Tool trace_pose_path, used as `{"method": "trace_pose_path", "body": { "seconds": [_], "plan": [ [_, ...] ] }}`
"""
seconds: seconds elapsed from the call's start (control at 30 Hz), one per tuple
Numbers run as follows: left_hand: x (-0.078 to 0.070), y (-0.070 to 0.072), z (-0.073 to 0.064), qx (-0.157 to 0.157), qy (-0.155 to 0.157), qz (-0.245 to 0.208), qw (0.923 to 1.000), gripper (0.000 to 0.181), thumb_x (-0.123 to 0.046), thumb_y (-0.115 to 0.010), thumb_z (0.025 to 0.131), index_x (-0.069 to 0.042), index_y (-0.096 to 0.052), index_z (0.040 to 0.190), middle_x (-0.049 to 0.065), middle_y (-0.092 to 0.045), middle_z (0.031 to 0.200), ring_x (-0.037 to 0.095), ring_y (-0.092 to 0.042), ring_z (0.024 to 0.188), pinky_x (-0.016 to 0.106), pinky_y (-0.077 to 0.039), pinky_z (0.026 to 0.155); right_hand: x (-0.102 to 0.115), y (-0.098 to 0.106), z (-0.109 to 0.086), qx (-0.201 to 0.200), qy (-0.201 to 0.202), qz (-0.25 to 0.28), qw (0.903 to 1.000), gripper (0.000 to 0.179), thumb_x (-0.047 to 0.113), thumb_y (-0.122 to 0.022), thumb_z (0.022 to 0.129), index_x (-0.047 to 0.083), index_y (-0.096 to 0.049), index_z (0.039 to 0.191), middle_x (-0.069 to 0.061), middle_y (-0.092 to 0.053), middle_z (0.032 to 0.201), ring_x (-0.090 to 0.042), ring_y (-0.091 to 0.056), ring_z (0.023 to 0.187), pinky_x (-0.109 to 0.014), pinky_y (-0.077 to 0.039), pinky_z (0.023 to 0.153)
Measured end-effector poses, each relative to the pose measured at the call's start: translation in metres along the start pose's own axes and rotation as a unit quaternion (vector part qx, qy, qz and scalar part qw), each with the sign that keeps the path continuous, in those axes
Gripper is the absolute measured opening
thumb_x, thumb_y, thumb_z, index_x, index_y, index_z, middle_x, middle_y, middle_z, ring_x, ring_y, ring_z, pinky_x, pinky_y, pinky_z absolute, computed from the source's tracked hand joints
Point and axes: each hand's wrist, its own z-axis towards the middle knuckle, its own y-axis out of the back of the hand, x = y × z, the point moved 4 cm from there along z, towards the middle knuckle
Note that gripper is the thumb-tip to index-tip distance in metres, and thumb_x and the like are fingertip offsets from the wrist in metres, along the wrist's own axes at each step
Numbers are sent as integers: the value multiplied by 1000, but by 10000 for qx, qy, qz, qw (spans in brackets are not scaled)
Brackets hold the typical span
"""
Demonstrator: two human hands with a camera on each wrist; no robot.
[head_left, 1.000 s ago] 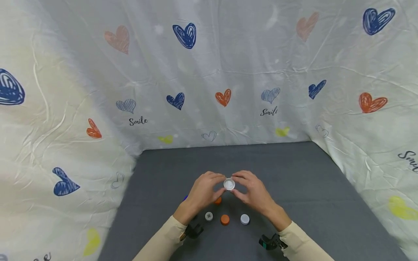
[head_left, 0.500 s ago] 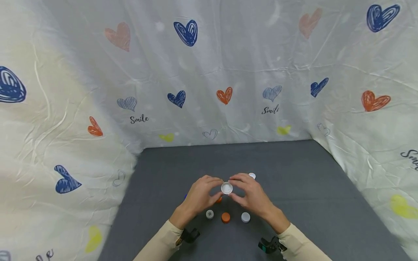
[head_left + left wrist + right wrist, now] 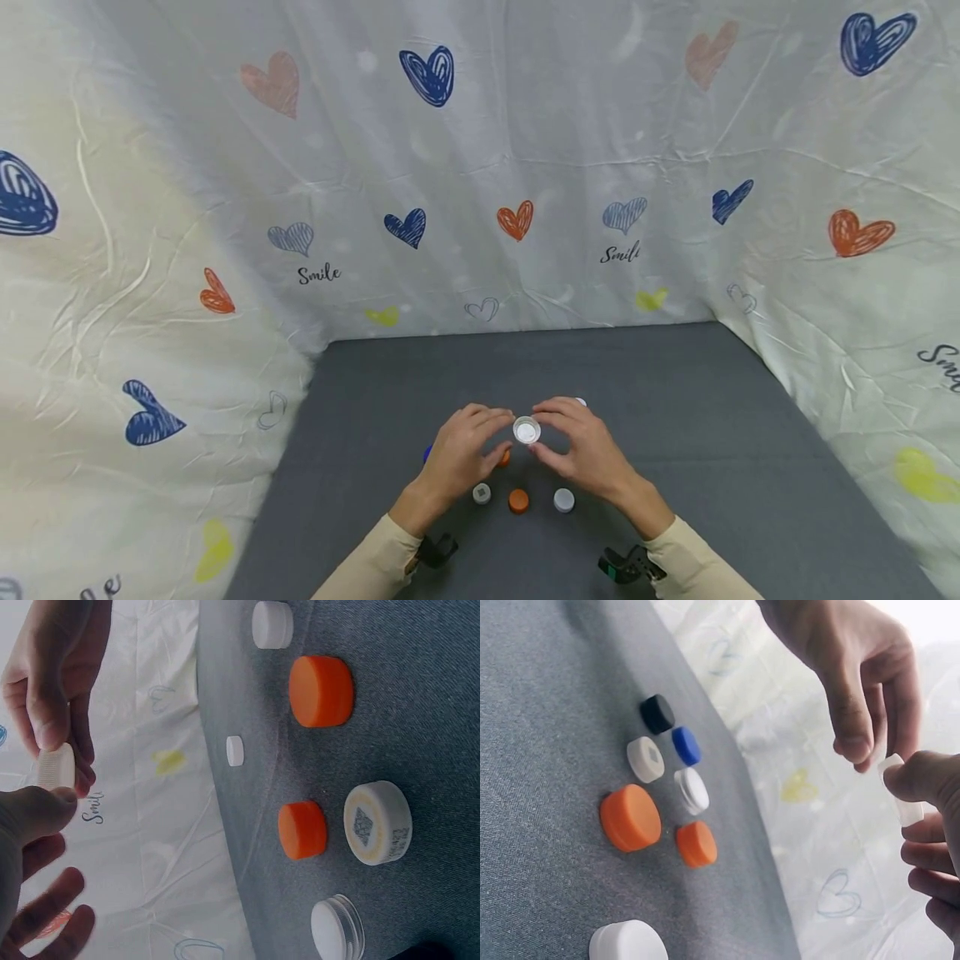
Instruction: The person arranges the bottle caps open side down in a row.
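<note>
My right hand point(image 3: 581, 442) pinches a white ribbed bottle cap point(image 3: 527, 430) between thumb and fingers, raised over the dark cloth. The cap's hollow side faces the head camera; its ridged wall point(image 3: 54, 769) shows in the left wrist view. Just left of it is my left hand point(image 3: 461, 450), fingers spread, with its fingertips close to the rim. In the right wrist view, the left thumb point(image 3: 853, 742) stands a little apart from the held cap point(image 3: 906, 799). Below the hands lie an orange cap point(image 3: 518, 501), a white cap point(image 3: 564, 500) and a printed white cap point(image 3: 482, 493).
A second orange cap point(image 3: 696, 844), another white cap point(image 3: 692, 790), a blue cap point(image 3: 686, 745) and a black cap point(image 3: 658, 712) lie grouped on the cloth. Farther off sits a small white cap point(image 3: 235, 750). A heart-printed curtain point(image 3: 480, 167) hangs behind and along both sides.
The held cap has shifted slightly right with my right hand over the last half second. The gap between the cap and my left thumb has widened. The caps on the cloth stay put.
</note>
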Motion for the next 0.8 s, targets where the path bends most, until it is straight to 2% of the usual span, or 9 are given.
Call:
{"method": "trace_pose_path", "body": {
  "seconds": [0.27,0.43,0.53,0.67,0.73,0.8],
  "plan": [
    [-4,2,0,-334,-368,170,9986,47,-19,-92,73,-12,-75,116,-1,-73,118,16,-64,100,30,-55,83,3,1,-2,226,-190,273,9992,36,36,-77,89,16,-73,118,0,-66,125,-16,-60,119,-41,-54,95],
    [-6,3,0,-535,-594,250,9965,38,-21,-88,79,-13,-76,113,-1,-75,114,16,-65,96,28,-54,79,3,-1,-3,324,-238,456,9981,33,38,-73,92,19,-72,119,2,-65,127,-16,-60,120,-41,-54,94],
    [-5,1,-1,-572,-580,265,9963,33,-22,-85,82,-14,-77,112,-1,-75,112,15,-65,94,28,-54,78,3,0,-3,304,-226,448,9983,32,38,-72,93,20,-72,119,3,-65,127,-15,-59,120,-40,-53,95],
    [-2,-1,-3,-461,-262,-26,9986,28,-22,-83,84,-14,-77,110,-3,-75,108,13,-65,93,27,-55,78,2,3,-3,137,-97,366,9992,32,35,-74,91,20,-72,120,0,-66,125,-16,-60,120,-40,-52,96],
    [0,-2,-3,-329,59,-391,9987,24,-22,-82,85,-15,-77,108,-5,-75,106,11,-65,93,26,-55,77,2,5,-2,27,-15,339,9994,34,33,-77,89,19,-72,120,-2,-67,125,-17,-60,120,-39,-51,97],
    [2,-4,-4,-191,441,-857,9952,19,-23,-80,87,-17,-77,106,-8,-75,103,8,-65,91,25,-56,76,3,7,-2,-84,106,300,9995,37,30,-80,87,19,-71,121,-3,-67,124,-19,-60,119,-39,-51,97]
  ]
}}
